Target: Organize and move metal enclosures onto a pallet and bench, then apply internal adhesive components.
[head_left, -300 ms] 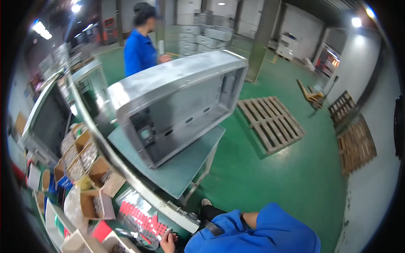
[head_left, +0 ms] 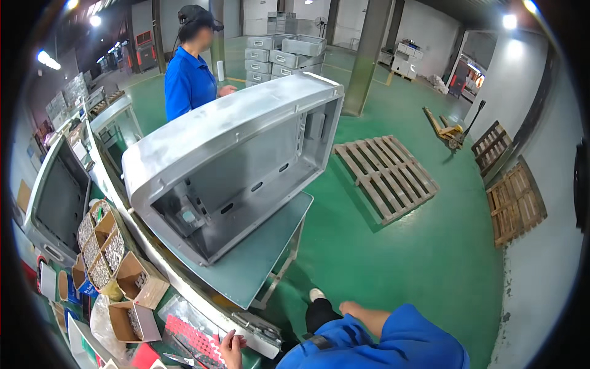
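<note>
"Hands, please. Where are they?"

"Left hand (head_left: 232,349): bottom edge of frame, left of middle. Fingers half curled, just beside the red pieces (head_left: 190,337). Cannot tell whether anything is pinched. Right hand (head_left: 350,307): lower middle, bare forearm coming out of a blue sleeve (head_left: 399,326). Small and partly lost; cannot tell its grasp."

"What just changed?"

"Right arm. Only a patch of skin showed a moment ago; now forearm and part of the hand are in sight. Left hand is near the same end of the red pieces as earlier."

"Meaning for the work?"

"My reading: left hand is among the supplies, nothing plainly carried off. Red pieces lie lower left of frame, on the long bench (head_left: 184,288). Metal tool (head_left: 178,358) next to them, cardboard boxes (head_left: 153,295) of small bits farther up."

"Big grey case (head_left: 233,120)?"

"Left of centre, stood on its side on the green-topped bench (head_left: 264,261), hollow face toward us. Neither hand touches it."

"Other differences from the earlier frame?"

"View has swung: case, pallet (head_left: 385,178) and pillar (head_left: 369,58) all sit farther left. Head turn, I judge. Edges sharper. Co-worker (head_left: 187,86), upper left, stands beyond the case both times; cap brim plainer now."
</note>
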The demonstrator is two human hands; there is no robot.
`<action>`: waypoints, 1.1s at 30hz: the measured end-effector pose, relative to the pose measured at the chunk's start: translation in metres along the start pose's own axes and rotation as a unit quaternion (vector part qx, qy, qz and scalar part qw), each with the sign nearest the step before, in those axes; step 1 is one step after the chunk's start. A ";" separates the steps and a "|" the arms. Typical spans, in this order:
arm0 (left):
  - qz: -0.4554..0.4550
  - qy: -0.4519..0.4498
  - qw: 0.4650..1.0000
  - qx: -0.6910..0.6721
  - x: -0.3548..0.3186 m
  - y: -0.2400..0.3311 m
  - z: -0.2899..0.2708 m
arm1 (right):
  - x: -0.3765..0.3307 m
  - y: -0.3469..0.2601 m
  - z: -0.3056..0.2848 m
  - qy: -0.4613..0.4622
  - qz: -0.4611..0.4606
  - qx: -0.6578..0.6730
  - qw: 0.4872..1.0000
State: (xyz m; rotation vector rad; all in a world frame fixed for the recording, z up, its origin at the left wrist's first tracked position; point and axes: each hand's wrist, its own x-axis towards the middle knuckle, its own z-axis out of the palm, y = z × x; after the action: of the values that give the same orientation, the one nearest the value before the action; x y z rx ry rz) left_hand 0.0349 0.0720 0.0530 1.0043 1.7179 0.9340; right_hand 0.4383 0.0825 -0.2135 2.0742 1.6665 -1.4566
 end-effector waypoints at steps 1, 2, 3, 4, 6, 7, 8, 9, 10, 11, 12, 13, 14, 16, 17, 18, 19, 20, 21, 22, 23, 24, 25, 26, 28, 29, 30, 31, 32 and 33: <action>0.041 0.049 0.996 0.068 0.003 0.019 0.014 | 0.003 -0.025 -0.025 0.039 -0.003 -0.048 0.998; 0.042 0.032 0.999 0.010 0.018 0.009 0.024 | 0.011 -0.039 -0.047 0.081 -0.003 -0.094 0.992; 0.044 0.013 0.998 -0.051 0.041 -0.016 0.034 | 0.025 -0.043 -0.067 0.105 -0.053 -0.041 0.992; 0.042 -0.001 0.993 -0.113 0.058 -0.027 0.047 | 0.040 -0.047 -0.087 0.125 -0.105 0.009 0.987; 0.034 0.011 0.994 -0.100 0.073 -0.005 0.080 | 0.056 -0.078 -0.130 0.157 -0.169 0.089 0.969; 0.020 0.017 0.994 -0.103 0.077 0.013 0.098 | 0.060 -0.092 -0.152 0.142 -0.191 0.110 0.965; 0.006 0.027 0.994 -0.109 0.079 0.027 0.116 | 0.062 -0.107 -0.175 0.124 -0.214 0.128 0.960; -0.004 0.024 0.991 -0.130 0.083 0.028 0.130 | 0.064 -0.121 -0.192 0.100 -0.241 0.145 0.954; -0.006 0.010 0.998 -0.065 0.083 0.043 0.143 | 0.071 -0.128 -0.202 0.092 -0.257 0.155 0.950; -0.018 0.023 0.997 -0.072 0.078 0.050 0.155 | 0.078 -0.136 -0.206 0.073 -0.280 0.160 0.944; -0.036 0.043 0.995 -0.083 0.071 0.053 0.169 | 0.081 -0.146 -0.210 0.045 -0.303 0.161 0.938; -0.053 0.062 0.992 -0.096 0.057 0.054 0.180 | 0.074 -0.161 -0.213 0.020 -0.331 0.124 0.935; -0.065 0.072 0.989 -0.115 0.047 0.055 0.193 | 0.071 -0.165 -0.217 -0.023 -0.342 0.139 0.929; -0.037 0.115 0.990 -0.077 0.020 0.045 0.206 | 0.071 -0.176 -0.210 -0.127 -0.352 0.157 0.914; -0.047 0.152 0.985 -0.063 0.003 0.042 0.209 | 0.069 -0.182 -0.205 -0.172 -0.363 0.143 0.904; -0.061 0.180 0.981 -0.043 -0.014 0.044 0.207 | 0.064 -0.185 -0.198 -0.213 -0.367 0.136 0.895; -0.039 0.245 0.969 0.006 -0.039 0.048 0.203 | 0.055 -0.191 -0.188 -0.259 -0.372 0.130 0.882; -0.078 0.284 0.956 -0.021 -0.064 0.045 0.200 | 0.043 -0.194 -0.176 -0.290 -0.397 0.097 0.865; -0.095 0.328 0.939 -0.042 -0.088 0.047 0.199 | 0.033 -0.196 -0.166 -0.310 -0.422 0.069 0.849; -0.105 0.364 0.923 -0.062 -0.110 0.049 0.197 | 0.021 -0.198 -0.159 -0.320 -0.447 0.048 0.834; -0.113 0.396 0.908 -0.076 -0.136 0.053 0.192 | 0.000 -0.199 -0.153 -0.345 -0.443 0.050 0.826; -0.119 0.427 0.892 -0.090 -0.158 0.052 0.188 | -0.012 -0.200 -0.147 -0.357 -0.451 0.038 0.817; -0.114 0.445 0.885 -0.073 -0.178 0.049 0.183 | -0.025 -0.199 -0.144 -0.362 -0.456 0.027 0.812; -0.117 0.455 0.880 -0.064 -0.198 0.054 0.171 | -0.036 -0.199 -0.135 -0.366 -0.461 0.020 0.808; -0.082 0.500 0.862 -0.006 -0.238 0.047 0.145 | -0.052 -0.196 -0.116 -0.374 -0.466 0.013 0.802; -0.070 0.528 0.846 -0.015 -0.261 0.042 0.131 | -0.065 -0.197 -0.105 -0.384 -0.462 0.006 0.799; -0.050 0.554 0.831 -0.026 -0.280 0.035 0.116 | -0.078 -0.202 -0.095 -0.387 -0.461 -0.001 0.798; -0.053 0.580 0.813 -0.011 -0.306 0.038 0.104 | -0.101 -0.212 -0.083 -0.403 -0.475 -0.018 0.782; -0.052 0.600 0.798 -0.011 -0.331 0.032 0.092 | -0.119 -0.221 -0.065 -0.414 -0.494 -0.023 0.764; -0.043 0.619 0.784 -0.008 -0.354 0.028 0.080 | -0.137 -0.231 -0.045 -0.424 -0.514 -0.027 0.745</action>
State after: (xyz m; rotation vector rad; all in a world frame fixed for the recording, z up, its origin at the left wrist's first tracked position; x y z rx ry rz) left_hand 0.2067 -0.2268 0.1691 0.1683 2.7409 1.7415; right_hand 0.2884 0.1047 0.0122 0.0656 2.2910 -2.0154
